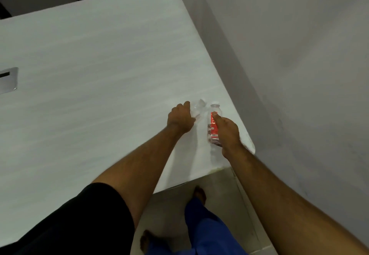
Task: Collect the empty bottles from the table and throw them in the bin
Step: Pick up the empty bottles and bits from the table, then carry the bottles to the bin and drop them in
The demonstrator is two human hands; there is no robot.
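Observation:
Two clear plastic bottles are near the right corner of the white table point(89, 55). My right hand point(227, 132) is wrapped around the bottle with the red label point(213, 119), whose white cap points away from me. My left hand point(181, 119) is closed on a label-free clear bottle point(198, 108), mostly hidden by my fingers, with only its upper part showing. The two bottles are a few centimetres apart. No bin is in view.
A metal cable-port plate point(8, 80) is set into the table at the far left. The table's right edge runs close to a grey wall point(299, 55). My legs in blue trousers point(207, 230) and bare feet stand on the tiled floor below the table corner.

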